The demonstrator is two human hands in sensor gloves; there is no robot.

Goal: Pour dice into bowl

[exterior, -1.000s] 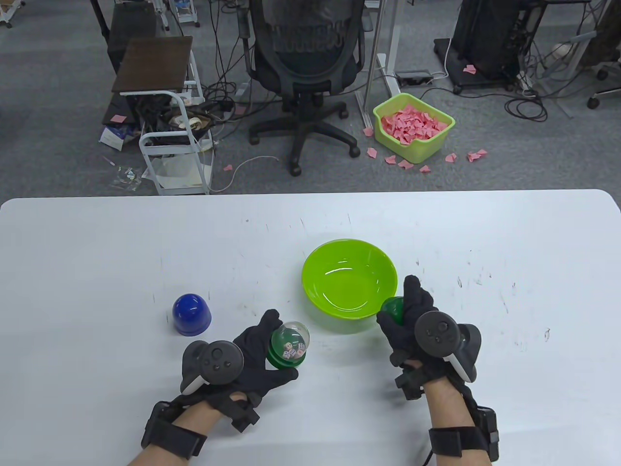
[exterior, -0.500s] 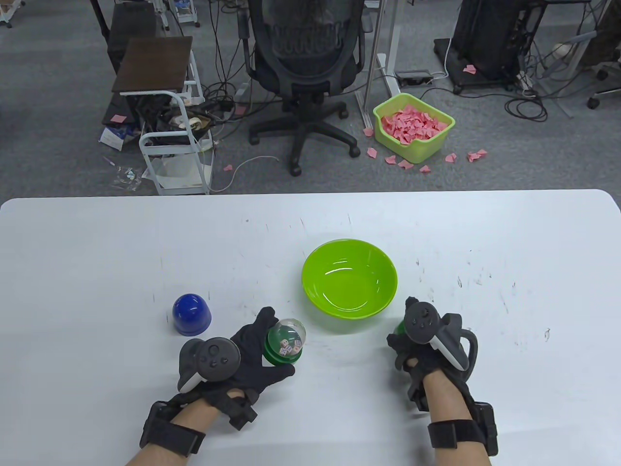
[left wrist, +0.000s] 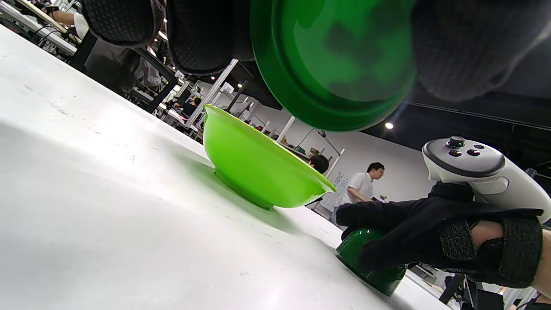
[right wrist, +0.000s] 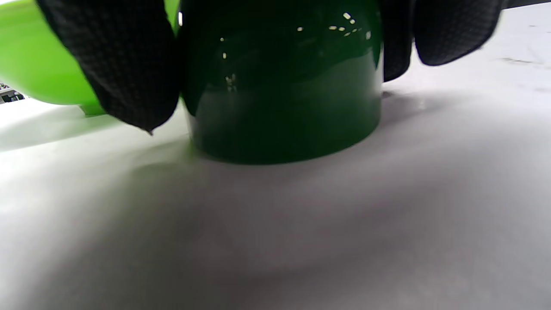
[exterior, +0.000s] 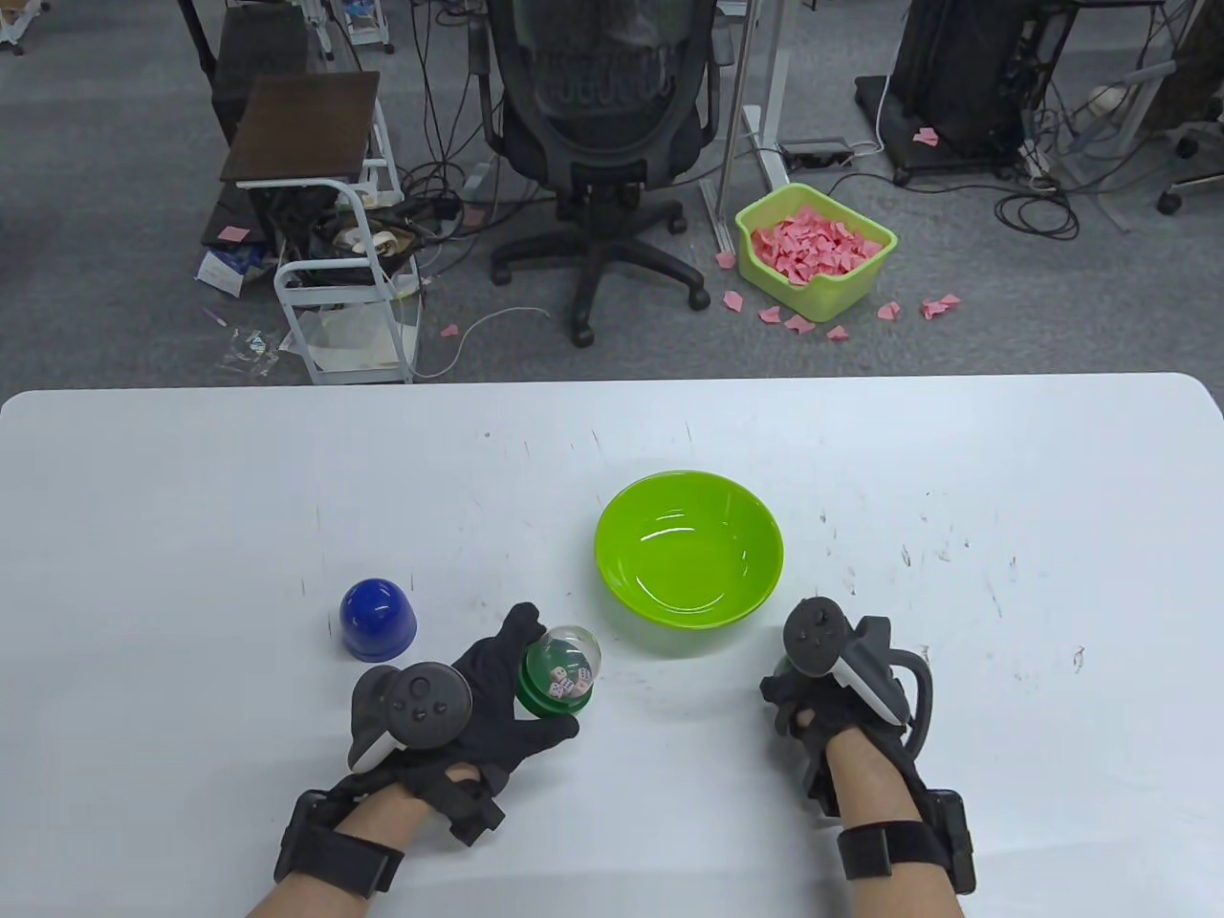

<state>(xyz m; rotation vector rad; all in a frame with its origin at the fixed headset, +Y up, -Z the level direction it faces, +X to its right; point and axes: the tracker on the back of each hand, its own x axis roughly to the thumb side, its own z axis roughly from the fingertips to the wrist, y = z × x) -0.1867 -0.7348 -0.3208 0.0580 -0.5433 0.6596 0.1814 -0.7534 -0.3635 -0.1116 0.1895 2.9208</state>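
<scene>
My left hand grips a dice shaker with a green base and a clear dome over several white dice, held just above the table; its green underside fills the top of the left wrist view. The lime green bowl sits empty at the table's middle. My right hand holds a dark green cup-shaped cover mouth-down on the table, right of the bowl. The cover also shows in the left wrist view, under the right-hand fingers.
A blue dome-shaped cover stands on the table left of my left hand. The white table stretches wide to the back and both sides. Beyond its far edge are an office chair and a bin of pink paper.
My right hand has brought the dark green cover down from beside the bowl's rim onto the table, toward me. My left hand and the shaker have barely moved.
</scene>
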